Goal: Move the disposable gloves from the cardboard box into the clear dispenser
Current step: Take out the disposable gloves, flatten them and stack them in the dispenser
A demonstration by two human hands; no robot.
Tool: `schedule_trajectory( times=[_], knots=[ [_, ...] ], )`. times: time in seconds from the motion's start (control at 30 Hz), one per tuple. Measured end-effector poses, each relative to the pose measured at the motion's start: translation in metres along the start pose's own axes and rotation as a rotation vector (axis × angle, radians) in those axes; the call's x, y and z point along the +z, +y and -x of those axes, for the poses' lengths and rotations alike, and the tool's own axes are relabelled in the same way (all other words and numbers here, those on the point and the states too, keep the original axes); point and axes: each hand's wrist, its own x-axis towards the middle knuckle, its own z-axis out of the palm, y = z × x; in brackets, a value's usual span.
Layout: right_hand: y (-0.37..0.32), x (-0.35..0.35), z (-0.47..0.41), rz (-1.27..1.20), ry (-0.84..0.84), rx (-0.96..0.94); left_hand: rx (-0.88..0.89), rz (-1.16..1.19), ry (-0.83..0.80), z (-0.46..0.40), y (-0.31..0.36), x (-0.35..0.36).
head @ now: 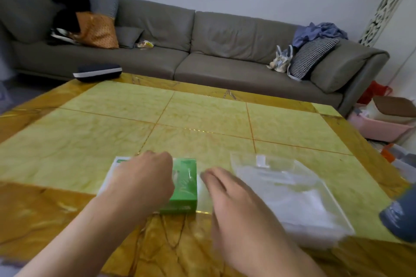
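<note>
A yellow marble table point(202, 114) stands before a grey sofa point(184, 51). The left hand point(144, 177) lies over the green box point(184, 186), fingers curled down on its top; whether they grip it I cannot tell. The right hand point(227, 195), fingers straight and relaxed, hovers between the box and the clear dispenser point(290, 191), which sits just right of it.

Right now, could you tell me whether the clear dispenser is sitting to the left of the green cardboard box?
No, the clear dispenser lies on the table to the right of the green cardboard box.
</note>
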Motion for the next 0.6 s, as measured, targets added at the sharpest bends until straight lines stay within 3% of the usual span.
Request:
schedule_trajectory(
  times=[0.2,0.37,0.53,0.6],
  knots=[
    [-0.018,0.065,-0.025,0.076,-0.074,-0.106,0.129,-0.053,-0.222,-0.016,-0.030,0.039],
    [-0.019,0.074,-0.029,0.212,-0.048,-0.091,0.049,0.122,-0.107,-0.024,-0.033,0.040],
    [-0.024,0.063,-0.031,0.102,-0.132,-0.134,0.019,0.399,0.131,-0.018,-0.047,0.017],
    [-0.019,0.066,-0.030,0.130,-0.079,-0.131,0.032,0.446,0.220,-0.015,-0.048,0.009]
  ],
)
